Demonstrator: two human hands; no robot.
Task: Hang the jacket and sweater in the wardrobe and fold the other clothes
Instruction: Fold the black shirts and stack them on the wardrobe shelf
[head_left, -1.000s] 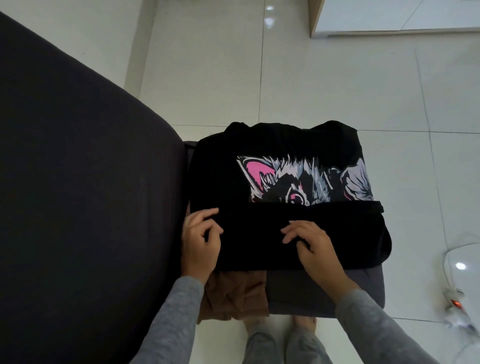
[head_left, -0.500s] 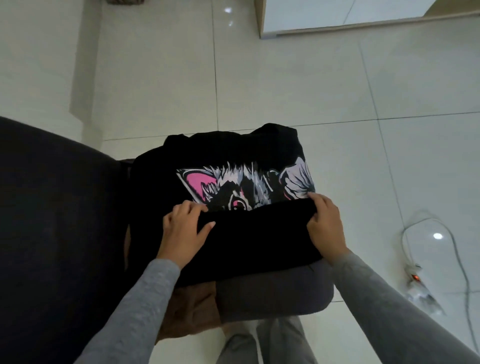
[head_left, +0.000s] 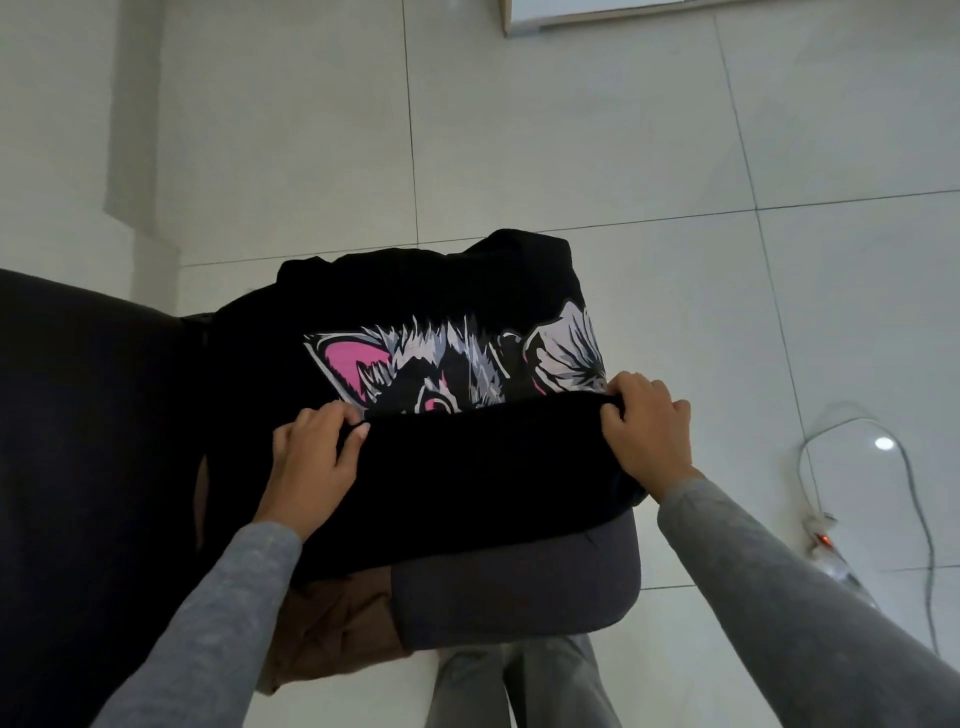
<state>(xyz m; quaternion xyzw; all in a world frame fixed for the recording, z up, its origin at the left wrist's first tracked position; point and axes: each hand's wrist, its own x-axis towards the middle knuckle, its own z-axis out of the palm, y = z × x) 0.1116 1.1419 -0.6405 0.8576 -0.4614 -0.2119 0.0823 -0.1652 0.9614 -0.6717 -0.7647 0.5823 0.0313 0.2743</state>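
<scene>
The fingers (head_left: 332, 415) of the left hand (head_left: 311, 457) are curled, with the left end of a folded-up hem pinched against the thumb. The right hand (head_left: 649, 431) is clamped over the right end of the same fold, fingers bent down across it. The fold belongs to a black shirt (head_left: 467, 483), which is spread on a grey padded seat (head_left: 519, 597). A printed animal head (head_left: 441, 364) with a pink ear is shown just above the fold. A brown garment (head_left: 337, 623) is seen under the shirt's near left corner. A dark sofa (head_left: 78, 467) is touched by the seat's left side, and a power strip (head_left: 823, 543) with a red light lies on the tiled floor (head_left: 571, 156) at the right.
</scene>
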